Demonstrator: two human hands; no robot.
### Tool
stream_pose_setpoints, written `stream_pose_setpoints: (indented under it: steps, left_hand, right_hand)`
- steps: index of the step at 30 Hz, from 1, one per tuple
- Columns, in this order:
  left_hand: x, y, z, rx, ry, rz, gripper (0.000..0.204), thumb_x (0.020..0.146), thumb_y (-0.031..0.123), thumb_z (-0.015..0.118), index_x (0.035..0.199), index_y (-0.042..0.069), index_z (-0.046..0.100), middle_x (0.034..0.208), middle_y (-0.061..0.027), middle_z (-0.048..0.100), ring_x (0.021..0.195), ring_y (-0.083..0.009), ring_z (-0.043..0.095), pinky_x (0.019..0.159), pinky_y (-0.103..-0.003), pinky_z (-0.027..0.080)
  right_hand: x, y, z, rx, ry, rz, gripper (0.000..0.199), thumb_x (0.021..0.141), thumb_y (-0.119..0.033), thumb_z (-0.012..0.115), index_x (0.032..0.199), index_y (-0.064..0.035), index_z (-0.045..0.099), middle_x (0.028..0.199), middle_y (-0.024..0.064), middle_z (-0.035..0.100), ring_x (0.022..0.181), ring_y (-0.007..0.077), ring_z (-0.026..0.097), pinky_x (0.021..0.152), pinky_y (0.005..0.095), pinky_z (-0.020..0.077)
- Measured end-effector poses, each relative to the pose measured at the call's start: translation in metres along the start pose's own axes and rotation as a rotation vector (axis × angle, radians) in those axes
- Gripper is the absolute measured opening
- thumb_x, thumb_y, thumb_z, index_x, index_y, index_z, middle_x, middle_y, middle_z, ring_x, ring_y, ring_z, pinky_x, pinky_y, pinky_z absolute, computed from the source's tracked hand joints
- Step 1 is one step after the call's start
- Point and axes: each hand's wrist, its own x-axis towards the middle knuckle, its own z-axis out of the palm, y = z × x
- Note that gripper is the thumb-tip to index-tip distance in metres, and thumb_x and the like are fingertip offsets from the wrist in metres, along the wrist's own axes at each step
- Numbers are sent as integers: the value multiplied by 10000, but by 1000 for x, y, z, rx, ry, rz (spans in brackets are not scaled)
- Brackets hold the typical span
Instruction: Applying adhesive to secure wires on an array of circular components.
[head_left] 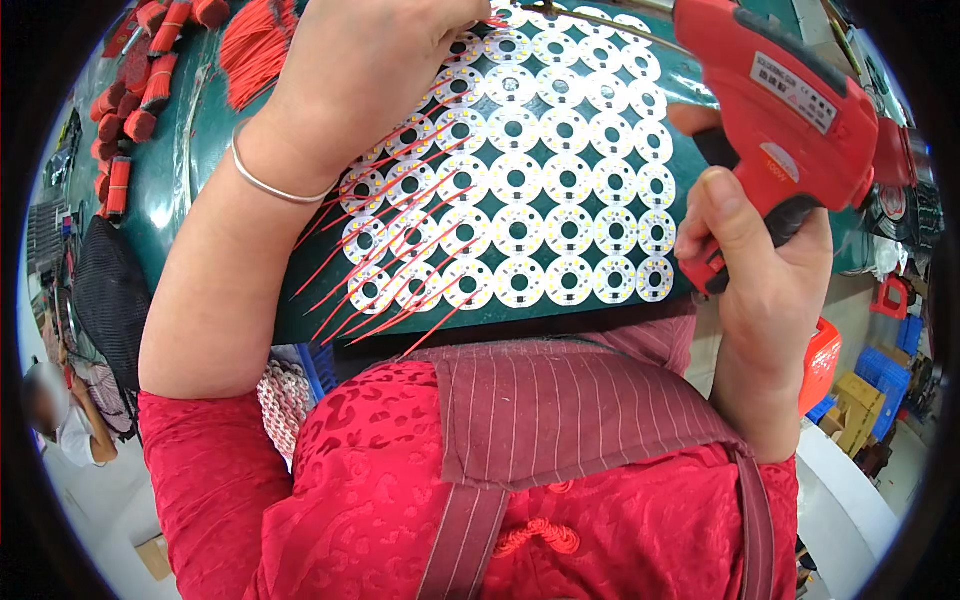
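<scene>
My right hand (755,235) is wrapped round the grip of a red and black soldering gun (800,110). The gun's thin metal tip points left, toward the far rows of white ring-shaped LED boards (568,180). At the far edge of these boards my left hand (385,50) is closed in a pinch, with a short red wire (495,20) at its fingertips; part of the fingers lies beyond the picture's top. Several red wires (430,255) slant from the boards in the left columns toward me. Boards farther right carry no wires.
Loose red wires (258,50) lie in a heap on the green table (190,170), left of my forearm. Tied red wire bundles (118,185) line the far left. Beyond the table are blue crates (885,385) at right and another person (75,415) at left.
</scene>
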Motion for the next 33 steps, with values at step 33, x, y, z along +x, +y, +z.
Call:
stream_pose_setpoints:
  steps: [33]
  left_hand:
    - [-4, -8, 3, -21, -16, -35, 122, 749, 20, 644, 836, 68, 714, 786, -95, 604, 727, -283, 628, 659, -348, 512]
  right_hand:
    - [12, 9, 9, -134, -49, -56, 235, 890, -63, 668, 1100, 26, 608, 940, 88, 660, 573, 61, 528, 511, 210, 436]
